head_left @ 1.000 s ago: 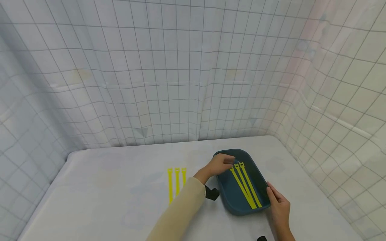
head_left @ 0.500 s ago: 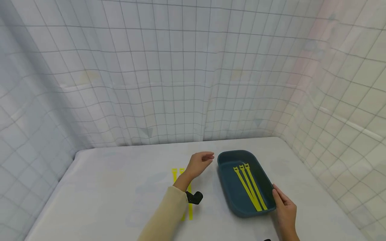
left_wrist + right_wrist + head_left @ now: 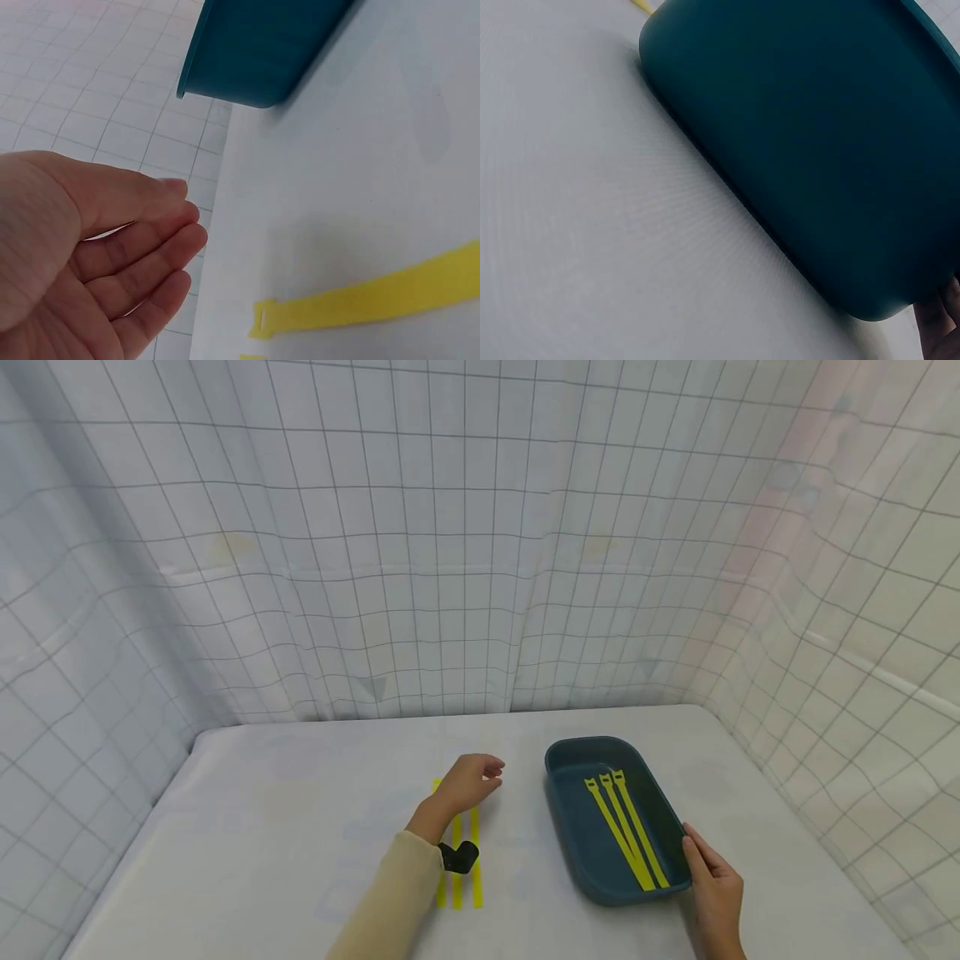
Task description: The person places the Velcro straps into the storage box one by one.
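My left hand (image 3: 465,783) hovers over three yellow cable ties (image 3: 477,889) lying side by side on the table, partly hidden by the hand and wrist. In the left wrist view its fingers are loosely bent with nothing between them, and the slotted head of one cable tie (image 3: 375,298) lies beside it. My right hand (image 3: 716,893) grips the right wall of a dark teal tray (image 3: 573,835), thumb and fingers on its rim. Inside the tray, three more yellow cable ties (image 3: 618,837) lie slanted, their lower ends close together. In the right wrist view the tray wall (image 3: 795,150) covers much of the picture.
A white cloth covers the table (image 3: 285,827). Grid-patterned curtains (image 3: 412,568) hang behind it and at both sides. A black wrist camera (image 3: 459,857) is strapped to my left wrist, above the cable ties.
My left hand has moved left from over the tray, leaving three cable ties in it, and is now over those on the table. The right hand keeps its hold on the tray.
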Tool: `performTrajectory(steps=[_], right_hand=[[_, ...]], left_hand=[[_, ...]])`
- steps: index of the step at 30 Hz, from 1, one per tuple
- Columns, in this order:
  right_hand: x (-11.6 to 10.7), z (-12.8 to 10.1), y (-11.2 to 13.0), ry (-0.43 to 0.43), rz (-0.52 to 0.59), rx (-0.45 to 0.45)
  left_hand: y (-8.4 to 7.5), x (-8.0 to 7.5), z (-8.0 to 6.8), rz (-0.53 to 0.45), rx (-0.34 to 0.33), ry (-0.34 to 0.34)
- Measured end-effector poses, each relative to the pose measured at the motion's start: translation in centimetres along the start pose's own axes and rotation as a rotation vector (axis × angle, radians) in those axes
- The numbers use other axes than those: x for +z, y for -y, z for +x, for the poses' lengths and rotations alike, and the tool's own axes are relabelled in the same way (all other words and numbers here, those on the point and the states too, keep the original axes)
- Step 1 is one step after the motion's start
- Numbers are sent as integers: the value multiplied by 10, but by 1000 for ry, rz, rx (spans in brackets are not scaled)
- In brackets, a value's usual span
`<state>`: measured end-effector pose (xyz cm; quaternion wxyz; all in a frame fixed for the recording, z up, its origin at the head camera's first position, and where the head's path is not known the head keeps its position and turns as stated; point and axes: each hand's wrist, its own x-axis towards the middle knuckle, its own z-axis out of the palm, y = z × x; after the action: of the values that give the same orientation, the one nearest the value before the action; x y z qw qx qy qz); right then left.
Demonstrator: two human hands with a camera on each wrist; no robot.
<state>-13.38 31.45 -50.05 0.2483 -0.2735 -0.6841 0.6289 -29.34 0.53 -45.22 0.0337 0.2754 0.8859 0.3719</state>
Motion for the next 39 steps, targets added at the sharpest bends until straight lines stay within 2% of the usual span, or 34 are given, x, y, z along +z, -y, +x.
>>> performTrajectory(steps=[4,5,8,10,11,12,13,16,19,27,33,39], right_hand=[[-1,0,-1,5,-2,-6],[-1,0,-1,4,-4,-7],[0,1,-2,-3,-9,-8],[0,1,-2,-7,-17,-11],[0,1,-1,-9,-14,-10],[0,0,-1,-9,-18,-10],[0,0,-1,-6,-20,-8],[0,0,0,-1,-28,-3],[0,0,0,7,-23,-1],[0,0,2,3,-38,-21],[-1,0,2,0,-48,-18],[-1,0,1,-6,-19,-26]], left_hand=[[11,-5,-2,-12,15,14],[23,-2,0,-10,44,10],[30,-6,-1,15,14,27],[30,-9,-3,49,-37,41],[31,-9,-4,76,-41,42],[22,-14,-8,102,-80,54],[21,-14,-9,127,-93,58],[20,-14,-9,175,-105,65],[20,-13,-8,183,-120,78],[22,-11,-3,291,-145,120],[20,-9,-3,371,-121,142],[19,-6,-3,414,-89,118]])
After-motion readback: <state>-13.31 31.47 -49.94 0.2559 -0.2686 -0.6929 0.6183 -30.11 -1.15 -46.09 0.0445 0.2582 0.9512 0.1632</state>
